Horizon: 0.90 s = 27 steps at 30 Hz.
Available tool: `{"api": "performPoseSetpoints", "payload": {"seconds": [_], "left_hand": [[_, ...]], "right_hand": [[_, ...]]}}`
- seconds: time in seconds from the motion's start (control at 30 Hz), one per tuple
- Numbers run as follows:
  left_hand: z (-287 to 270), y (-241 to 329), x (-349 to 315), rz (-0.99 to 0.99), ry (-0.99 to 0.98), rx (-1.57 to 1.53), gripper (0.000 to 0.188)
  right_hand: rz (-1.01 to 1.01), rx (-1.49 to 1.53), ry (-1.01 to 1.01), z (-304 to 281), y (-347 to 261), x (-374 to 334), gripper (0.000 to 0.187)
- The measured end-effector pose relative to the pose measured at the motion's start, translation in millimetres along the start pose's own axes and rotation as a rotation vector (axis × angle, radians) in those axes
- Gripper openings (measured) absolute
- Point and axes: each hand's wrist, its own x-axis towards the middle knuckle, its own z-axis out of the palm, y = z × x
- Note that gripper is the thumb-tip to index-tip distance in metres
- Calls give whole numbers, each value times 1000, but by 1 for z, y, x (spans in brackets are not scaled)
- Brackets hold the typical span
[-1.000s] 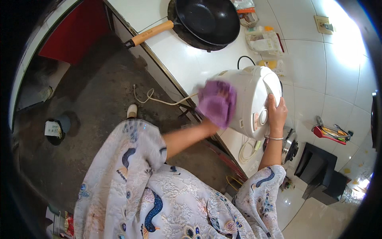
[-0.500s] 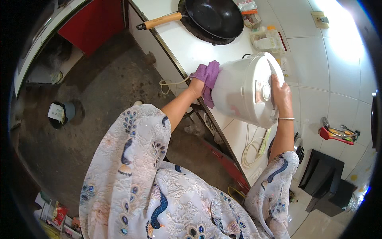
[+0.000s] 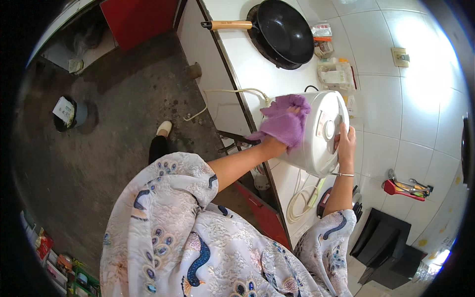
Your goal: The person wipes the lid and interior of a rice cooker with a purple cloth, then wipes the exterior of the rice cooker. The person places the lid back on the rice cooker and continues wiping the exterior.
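A white rice cooker [image 3: 321, 111] stands on the white counter [image 3: 239, 49], its lid toward the right of the picture. My left hand [image 3: 275, 145] is closed on a crumpled purple cloth [image 3: 284, 127] and presses it against the cooker's side wall. Folds of the cloth hide most of that hand, though some fingertips show at its upper part. My right hand [image 3: 347, 143] grips the cooker by the handle at its lid, fingers partly out of sight behind it. A pale cord [image 3: 237, 90] runs over the counter edge to the cooker, close to the cloth.
A black wok [image 3: 284, 32] with a wooden handle sits farther along the counter. Bagged and packed goods [image 3: 334, 74] line the tiled wall. Nearer me lies a coiled white cable [image 3: 297, 210]. Utensils [image 3: 408, 188] hang on the wall. On the floor is a bucket [image 3: 79, 116].
My left hand has slid the cloth from the cooker's lower side toward its lid. My right hand keeps its hold. The view has shifted, and a shoe and the cord now show more.
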Motion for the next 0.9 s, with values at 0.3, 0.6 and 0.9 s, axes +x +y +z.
{"api": "performPoseSetpoints", "payload": {"seconds": [0.3,0.6,0.9], "left_hand": [[-2,-26,-3,-256,64,-274,39],[6,-70,-47,-671,-121,-826,34],[-2,-13,10,-296,-8,-431,49]], "right_hand": [[-32,-133,49,1,1,7,37],[-10,-182,70,1,1,6,37],[18,-187,95,4,-3,9,42]]}}
